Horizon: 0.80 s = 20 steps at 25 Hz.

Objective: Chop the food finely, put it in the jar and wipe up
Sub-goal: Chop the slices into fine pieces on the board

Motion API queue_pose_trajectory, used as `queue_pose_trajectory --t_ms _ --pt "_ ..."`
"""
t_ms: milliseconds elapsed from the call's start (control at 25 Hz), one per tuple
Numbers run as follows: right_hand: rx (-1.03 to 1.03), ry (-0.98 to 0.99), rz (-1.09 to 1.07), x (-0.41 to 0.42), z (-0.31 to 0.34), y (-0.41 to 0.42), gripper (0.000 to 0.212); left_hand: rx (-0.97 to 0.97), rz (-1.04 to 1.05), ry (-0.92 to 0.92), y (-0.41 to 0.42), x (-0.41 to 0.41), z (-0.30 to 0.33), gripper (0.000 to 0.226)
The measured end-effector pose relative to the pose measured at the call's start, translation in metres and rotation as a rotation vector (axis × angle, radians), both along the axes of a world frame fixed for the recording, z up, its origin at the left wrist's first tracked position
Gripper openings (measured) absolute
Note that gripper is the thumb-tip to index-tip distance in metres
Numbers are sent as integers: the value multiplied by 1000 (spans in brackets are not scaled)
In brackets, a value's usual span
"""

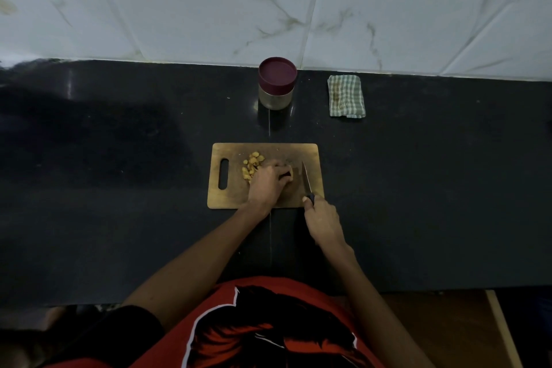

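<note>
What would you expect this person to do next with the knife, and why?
Probably bring the knife down on the food piece that the left hand pins to the cutting board. The right hand grips the handle, the blade is just right of those fingers, and only a small chopped pile lies there. The jar is still lidded.

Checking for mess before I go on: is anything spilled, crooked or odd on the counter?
Nothing stands out. The food is all on the board, the jar stands upright with its lid on, and the cloth lies folded beside it. A few pale specks dot the counter.
</note>
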State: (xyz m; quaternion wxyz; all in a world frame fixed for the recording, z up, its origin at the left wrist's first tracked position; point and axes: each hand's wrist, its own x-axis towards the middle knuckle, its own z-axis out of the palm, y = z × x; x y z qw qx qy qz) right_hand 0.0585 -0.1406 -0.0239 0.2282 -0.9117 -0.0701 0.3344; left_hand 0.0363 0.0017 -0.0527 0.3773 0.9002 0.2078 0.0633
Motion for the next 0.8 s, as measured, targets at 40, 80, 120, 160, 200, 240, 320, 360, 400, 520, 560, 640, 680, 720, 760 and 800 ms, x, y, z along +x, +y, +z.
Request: queue_pose_trajectory --t_ms 40,80,120,160,200,240,320,360,400,520,560,640,680,720,760,800 --pt "14 1 1 -1 0 1 35 -2 -5 -5 0 0 -2 23" --pt "27 8 2 -2 1 3 33 1 -5 -10 0 0 -3 22" --pt "40 13 5 -3 1 4 31 6 -1 -15 0 0 -3 21" --pt "53 13 10 -5 1 6 31 11 6 -21 -1 0 -4 20" --pt "65 7 17 -6 1 8 31 15 14 -27 -1 0 -4 19" --pt "71 3 22 -8 1 10 31 19 20 -30 -1 1 -4 19" --pt "76 -2 30 -8 1 12 30 20 29 -33 -2 1 -3 20" --pt "78 -5 34 -8 1 12 30 17 32 -30 -1 2 -3 20" --pt "81 -4 35 -8 1 12 30 16 33 -22 -1 2 -3 20" --pt "91 -1 29 -9 0 12 31 25 30 -12 -1 2 -3 20" --pt "89 0 30 -9 0 13 31 29 29 -17 -1 2 -3 20" --pt "80 -3 34 -9 0 15 29 31 30 -26 -1 2 -3 21" --pt "78 -8 36 -9 -1 16 28 30 28 -26 -1 2 -3 21" --pt "74 -9 35 -10 -1 16 27 28 26 -24 -1 3 -3 21" --pt "67 -11 36 -9 -1 17 25 27 26 -24 0 3 -3 22" --pt "54 -12 38 -9 -1 18 23 25 30 -25 -1 3 -4 22"
